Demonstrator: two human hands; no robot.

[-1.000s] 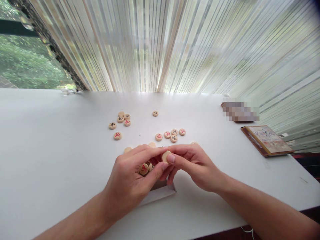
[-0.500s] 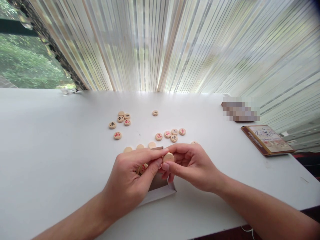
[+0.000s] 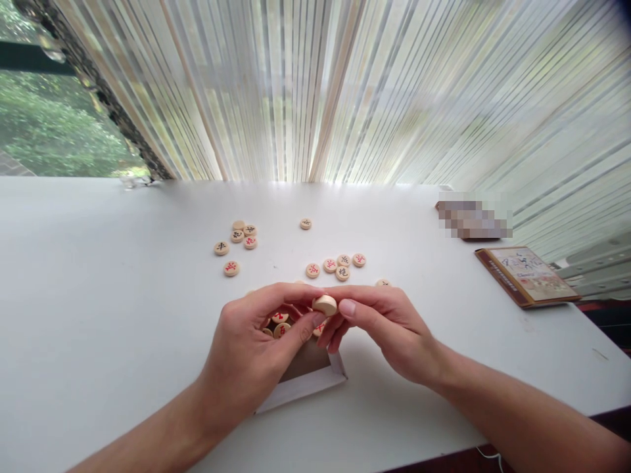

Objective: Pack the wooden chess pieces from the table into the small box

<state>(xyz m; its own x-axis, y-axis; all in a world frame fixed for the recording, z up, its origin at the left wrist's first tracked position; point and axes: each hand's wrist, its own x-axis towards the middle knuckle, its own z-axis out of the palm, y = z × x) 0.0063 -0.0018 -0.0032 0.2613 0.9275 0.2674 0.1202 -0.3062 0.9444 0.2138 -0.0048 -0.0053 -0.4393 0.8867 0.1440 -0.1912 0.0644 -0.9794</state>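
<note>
Disc first: the pale round wooden disc (image 3: 325, 305) is up off the table, tilted, with a blank face showing and no mark I can read. It hangs over the far end of a shallow white cardboard box with a brown floor (image 3: 305, 384).

The left hand (image 3: 251, 355) has its forefinger on top of the disc and its thumb under it, pinched narrow. The right hand (image 3: 389, 328) closes on the other side, thumb against the rim and forefinger over it. I cannot tell which hand carries the weight.

Under the left fingers, inside the box, lie red-marked wooden pieces (image 3: 280, 317), bunched and touching.

I judge the step in hand to be the handling of one piece between both hands, right above the box. Any move from this grip calls for one hand to take the piece fully before the other lets go. It also needs a low, level carry, since a round piece dropped on its edge would roll.

Farther out on the white table (image 3: 98, 295) lie a loose row of marked pieces (image 3: 335, 266) just beyond the hands, a second cluster (image 3: 241, 236) to the left, and a lone piece (image 3: 305, 223) behind. A brown-edged printed booklet (image 3: 526, 276) lies well apart on the right.
</note>
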